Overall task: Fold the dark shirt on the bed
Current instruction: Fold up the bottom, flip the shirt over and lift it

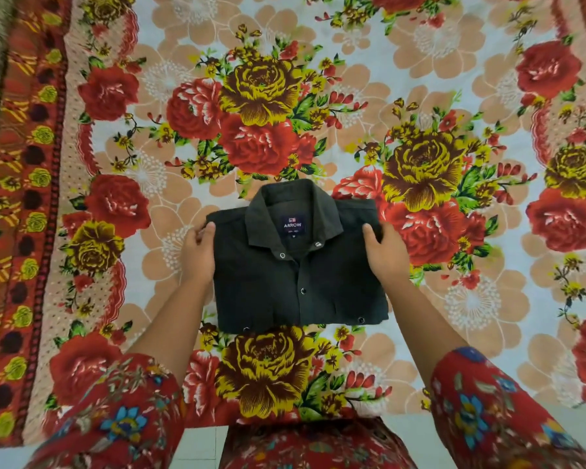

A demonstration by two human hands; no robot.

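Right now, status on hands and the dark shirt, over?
Left hand pinches dark shirt left edge, right hand right edge. Folded compact, collar showing, flat on floral bedsheet. Nothing blocking.

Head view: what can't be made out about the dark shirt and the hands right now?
Head view: sleeves of the dark shirt, hidden beneath its folded body.
Head view: fingers of left hand and right hand, under the shirt's edges.
Head view: label print below ARROW, too small.

Dark shirt (298, 272), folded, collar up
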